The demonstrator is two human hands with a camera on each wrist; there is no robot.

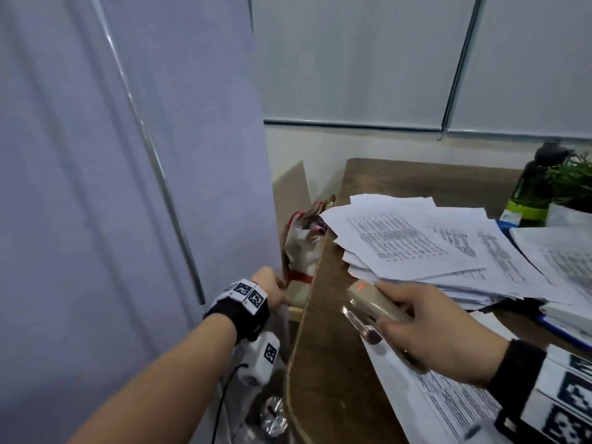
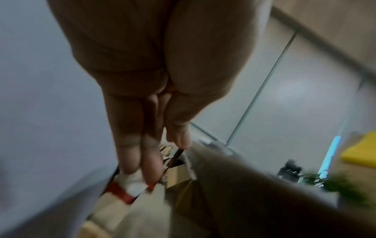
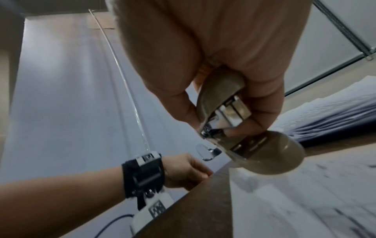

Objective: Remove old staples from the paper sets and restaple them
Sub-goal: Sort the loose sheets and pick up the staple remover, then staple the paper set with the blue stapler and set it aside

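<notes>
Stapler (image 1: pixel 374 304): beige, metal remover tab at its tail; held above the desk (image 1: pixel 333 363) near its left edge, grasped in the right hand (image 1: pixel 435 334), fingers curled round the body.

Paper sets: loose heap (image 1: pixel 426 248) on the desk beyond the stapler; one printed sheet (image 1: pixel 426 398) lies under the right hand.

Left hand (image 1: pixel 270 288): off the desk's left edge, fingers extended down into a red-and-white bag (image 1: pixel 302 251) wedged beside the desk; grip released or pinching, cannot tell.

Green bottle (image 1: pixel 533 187) and plant (image 1: pixel 576 184): desk's far right corner.
</notes>
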